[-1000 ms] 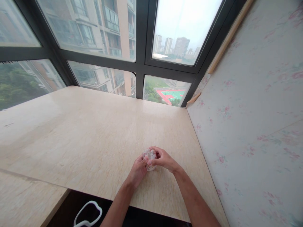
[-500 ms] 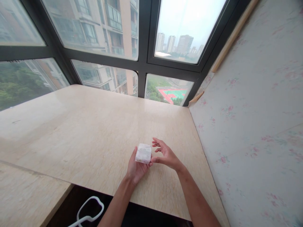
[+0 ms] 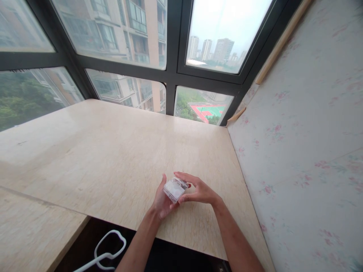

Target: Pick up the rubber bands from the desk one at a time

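A small, squarish clear plastic box (image 3: 175, 189) with something whitish inside is between my hands, above the stone ledge. It is turned at a slant. My left hand (image 3: 162, 202) bears it from below and from the left, its thumb pointing up beside the box and its other fingers partly hidden underneath. From the right, my right hand (image 3: 197, 189) grips the box, with fingers along the far edge and the thumb at the near edge. What exactly lies inside the box is too small to make out.
The pale marble-like ledge (image 3: 119, 151) runs up to dark-framed windows (image 3: 171, 75). A flower-patterned wall (image 3: 297, 151) bounds the right side. Below the ledge's front edge, a white looped tube-like object (image 3: 106, 256) shows in a dark opening.
My right hand has moved left from beside the box and now grips it. The box has turned from nearly level to a slant. My left hand stays under it.
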{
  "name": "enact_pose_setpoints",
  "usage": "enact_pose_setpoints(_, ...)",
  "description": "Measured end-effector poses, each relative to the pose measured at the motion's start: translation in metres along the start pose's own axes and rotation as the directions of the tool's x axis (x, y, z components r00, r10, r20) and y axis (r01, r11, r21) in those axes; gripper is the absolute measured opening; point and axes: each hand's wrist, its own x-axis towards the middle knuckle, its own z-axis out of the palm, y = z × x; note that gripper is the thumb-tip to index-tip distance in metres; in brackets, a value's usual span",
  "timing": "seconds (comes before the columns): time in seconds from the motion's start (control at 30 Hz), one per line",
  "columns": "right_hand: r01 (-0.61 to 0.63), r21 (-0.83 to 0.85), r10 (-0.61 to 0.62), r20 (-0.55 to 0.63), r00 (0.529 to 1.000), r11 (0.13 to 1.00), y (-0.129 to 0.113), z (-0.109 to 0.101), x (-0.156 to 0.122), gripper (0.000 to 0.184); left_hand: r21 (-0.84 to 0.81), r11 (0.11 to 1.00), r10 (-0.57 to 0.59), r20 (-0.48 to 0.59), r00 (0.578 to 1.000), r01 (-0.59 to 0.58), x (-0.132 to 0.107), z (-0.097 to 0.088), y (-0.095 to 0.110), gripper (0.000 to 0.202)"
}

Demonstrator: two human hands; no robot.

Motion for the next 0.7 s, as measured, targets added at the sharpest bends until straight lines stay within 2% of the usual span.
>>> enact_pose_setpoints(0.17,0.005,0.022,-0.003,-0.086,0.996,1.0,-0.001,-0.002,0.0,0.068,0.0,1.0,0.005,0.064,0.998,-0.005,-0.003,-0.002,-0.001,0.09)
enact_pose_setpoints(0.3,-0.008,0.077,0.024,-0.215,0.976,0.997,0.009,0.003,0.003,0.064,0.023,0.989,0.147,0.075,0.986,-0.149,-0.004,0.001,-0.001,0.088)
enact_pose_setpoints(0.37,-0.026,0.119,0.06,-0.294,0.954,0.993,0.014,0.005,0.005,0.06,0.076,0.963,0.253,0.068,0.965,-0.258,-0.002,0.003,-0.003,0.076)
enact_pose_setpoints(0.47,-0.044,0.131,0.091,-0.376,0.922,0.99,0.019,0.008,0.007,0.054,0.24,0.893,0.386,0.023,0.922,-0.38,0.001,0.006,-0.008,0.053)
enact_pose_setpoints(0.57,-0.06,0.094,0.093,-0.399,0.912,0.994,0.017,0.008,0.007,0.051,0.403,0.799,0.499,-0.029,0.866,-0.447,0.003,0.008,-0.012,0.048)
enact_pose_setpoints(0.7,-0.065,0.1,0.097,-0.359,0.929,0.993,0.01,0.006,0.006,0.046,0.456,0.74,0.575,-0.048,0.817,-0.494,0.003,0.009,-0.01,0.046)
